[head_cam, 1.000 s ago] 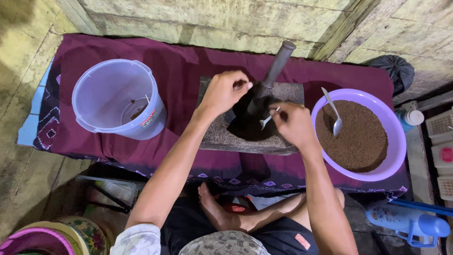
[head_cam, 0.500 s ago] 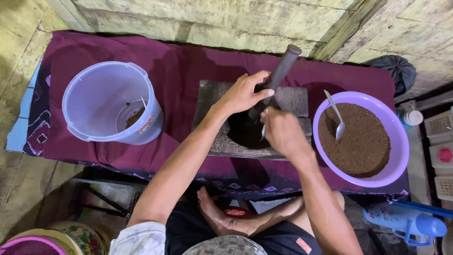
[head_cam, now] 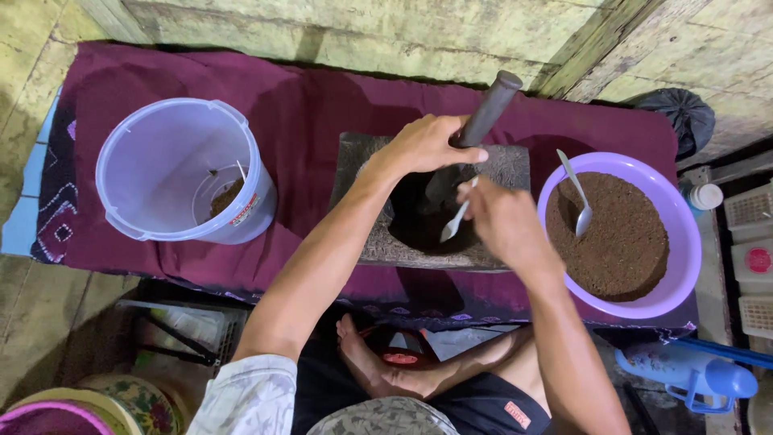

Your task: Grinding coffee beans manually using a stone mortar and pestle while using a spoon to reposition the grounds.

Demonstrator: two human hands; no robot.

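Note:
A square stone mortar [head_cam: 354,201] with a dark hollow sits on a maroon cloth [head_cam: 314,105]. My left hand [head_cam: 423,145] grips a dark pestle [head_cam: 489,109] that leans up to the right out of the hollow. My right hand [head_cam: 503,221] holds a small metal spoon [head_cam: 452,225] with its bowl down inside the hollow. Right of the mortar stands a purple bowl [head_cam: 676,217] full of brown ground powder, with a second spoon [head_cam: 578,197] stuck in it.
A clear plastic bucket [head_cam: 173,169] with a little brown powder stands at the left on the cloth. A concrete wall runs behind. White baskets [head_cam: 753,242] and a blue plastic item [head_cam: 692,374] lie at the right. My folded legs are below the table.
My left hand has taken a firmer grip higher on the pestle, tilting it more upright. My right hand has shifted the spoon down into the hollow.

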